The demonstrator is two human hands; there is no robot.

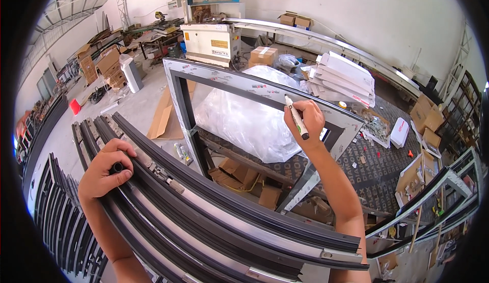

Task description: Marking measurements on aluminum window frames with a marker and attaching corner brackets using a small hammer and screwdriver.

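My right hand (309, 117) is closed around a white marker (297, 119) with a black end. The marker's tip points up at the film-covered face of a dark window frame (239, 82) standing upright ahead of me; it is at or very near that surface. My left hand (108, 170) curls around a small black marker cap (117, 167), its round end showing between the fingers. That hand lies over a row of long dark metal frames (204, 217) leaning close in front of me, with silvery strips and metal fittings along their edges.
Behind the upright frame sits a big bundle of clear plastic (249, 115) on a dark printed board (384, 166). White flat cartons (341, 76) are stacked farther right. A white machine (211, 43) stands at the back. More frames lean at left (66, 217) and right (443, 196).
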